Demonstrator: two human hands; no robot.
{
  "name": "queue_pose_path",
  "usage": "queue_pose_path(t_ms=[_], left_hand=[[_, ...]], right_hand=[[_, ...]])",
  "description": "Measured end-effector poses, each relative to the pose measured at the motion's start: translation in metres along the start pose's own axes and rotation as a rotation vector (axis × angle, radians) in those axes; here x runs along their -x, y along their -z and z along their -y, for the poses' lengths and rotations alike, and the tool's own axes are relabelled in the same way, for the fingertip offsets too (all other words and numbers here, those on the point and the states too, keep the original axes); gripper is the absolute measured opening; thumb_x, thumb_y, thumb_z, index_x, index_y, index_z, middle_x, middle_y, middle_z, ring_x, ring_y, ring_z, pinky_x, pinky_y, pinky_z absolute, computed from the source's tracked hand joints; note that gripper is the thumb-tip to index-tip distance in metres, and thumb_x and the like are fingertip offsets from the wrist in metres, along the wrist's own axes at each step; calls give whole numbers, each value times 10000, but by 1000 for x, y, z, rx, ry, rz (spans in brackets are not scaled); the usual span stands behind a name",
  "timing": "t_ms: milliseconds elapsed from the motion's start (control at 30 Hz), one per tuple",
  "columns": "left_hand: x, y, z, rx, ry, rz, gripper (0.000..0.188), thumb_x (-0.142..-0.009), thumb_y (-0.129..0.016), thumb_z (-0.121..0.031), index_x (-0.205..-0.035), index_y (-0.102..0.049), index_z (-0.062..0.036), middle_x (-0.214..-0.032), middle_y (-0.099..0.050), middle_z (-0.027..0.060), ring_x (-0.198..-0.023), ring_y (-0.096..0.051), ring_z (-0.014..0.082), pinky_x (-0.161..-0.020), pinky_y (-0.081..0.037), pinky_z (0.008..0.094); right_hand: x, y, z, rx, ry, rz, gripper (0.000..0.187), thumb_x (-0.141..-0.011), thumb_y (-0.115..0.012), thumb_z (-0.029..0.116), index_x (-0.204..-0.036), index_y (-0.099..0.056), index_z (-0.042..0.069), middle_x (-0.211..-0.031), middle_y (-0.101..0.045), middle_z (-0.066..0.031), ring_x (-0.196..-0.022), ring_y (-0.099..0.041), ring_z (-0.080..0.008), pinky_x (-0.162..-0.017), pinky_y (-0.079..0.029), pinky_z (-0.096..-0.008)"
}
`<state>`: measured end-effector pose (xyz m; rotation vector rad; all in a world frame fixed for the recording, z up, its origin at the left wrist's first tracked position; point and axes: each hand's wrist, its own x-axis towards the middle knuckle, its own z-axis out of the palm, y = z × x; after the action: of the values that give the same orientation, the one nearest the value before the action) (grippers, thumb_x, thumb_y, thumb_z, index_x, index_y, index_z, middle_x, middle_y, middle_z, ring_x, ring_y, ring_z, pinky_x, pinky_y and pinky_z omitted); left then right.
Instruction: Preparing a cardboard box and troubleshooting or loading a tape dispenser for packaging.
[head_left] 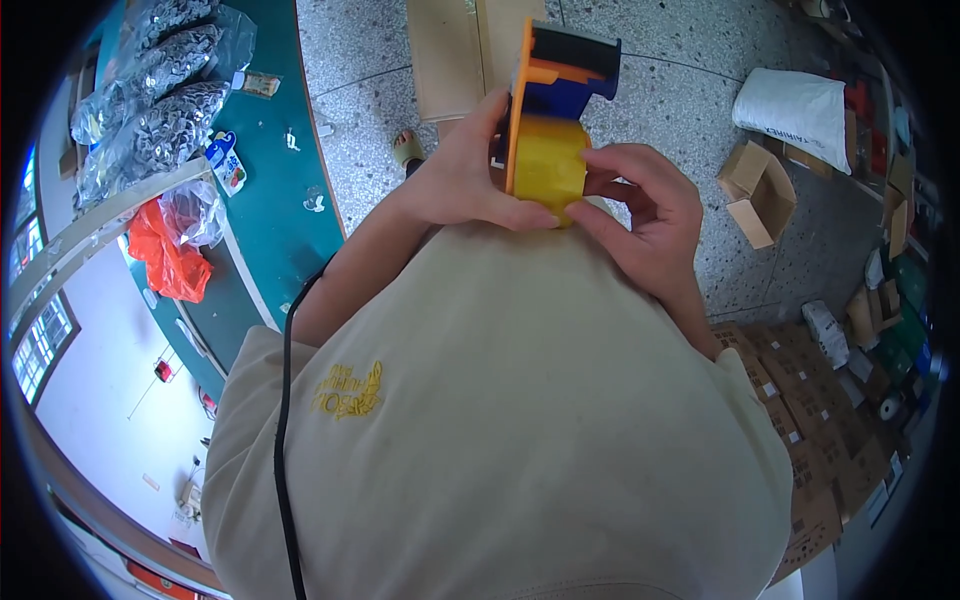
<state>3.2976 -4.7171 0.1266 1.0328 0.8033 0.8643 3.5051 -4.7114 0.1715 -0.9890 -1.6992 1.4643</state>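
A tape dispenser [540, 75] with an orange side plate and dark blue parts is held up in front of my chest. On it sits a wide roll of yellow tape [548, 160]. My left hand [458, 178] is closed round the dispenser from the left, its thumb lying along the bottom of the roll. From the right, the fingertips and thumb of my right hand [650, 212] pinch the right edge of the tape roll. Whether a loose tape end is between those fingers cannot be made out.
On the left stands a green table [270, 150] with clear bags [180, 120] of shiny dark material and a red plastic bag [168, 255]. Flat cardboard [445, 65] lies ahead on the speckled floor. To the right are an open carton [757, 195], a white sack [795, 115] and stacked brown cardboard [800, 400].
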Motion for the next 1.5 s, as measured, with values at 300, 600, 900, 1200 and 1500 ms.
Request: queue_pose_path(t_ms=[300,600,900,1200,1500], left_hand=[[10,-7,-12,-142,-139,0,966,-529,-887,-172,-1311,-334,-51,-1165,-547,106,-1101,-547,214,-944,-457,368],[11,-12,-15,-37,-147,17,944,-547,-887,-131,-1305,-332,-41,-1175,-536,120,-1102,-545,218,-941,-458,365],[11,-18,-4,184,63,-163,752,-714,-782,-216,-1304,-359,-17,-1166,-545,125,-1086,-552,214,-946,-441,357],[10,-24,-10,294,199,-237,546,-843,-650,-251,-1260,-406,3,-1143,-568,125,-1044,-572,187,-920,-451,322],[12,-20,-8,243,268,-173,627,-848,-590,-323,-1352,-332,-53,-1222,-513,129,-1131,-537,237,-973,-432,361]], right_hand=[[3,-9,22,-126,-248,-39,384,-691,-742,-57,-1011,-537,-7,-940,-624,-103,-893,-627,-157,-815,-503,-290],[13,-4,11,-284,-194,54,363,-696,-744,-71,-1000,-551,-33,-941,-634,-108,-905,-624,-151,-835,-507,-291],[10,-15,14,-419,-265,-124,423,-740,-711,-64,-1108,-510,-2,-1014,-653,-131,-953,-646,-184,-837,-523,-297],[17,-18,1,-65,1,-169,193,-752,-690,-84,-932,-643,-31,-920,-677,-134,-793,-668,-148,-690,-546,-233],[18,-19,-5,37,81,-181,139,-737,-701,-86,-861,-657,-41,-909,-687,-161,-755,-664,-139,-664,-542,-225]])
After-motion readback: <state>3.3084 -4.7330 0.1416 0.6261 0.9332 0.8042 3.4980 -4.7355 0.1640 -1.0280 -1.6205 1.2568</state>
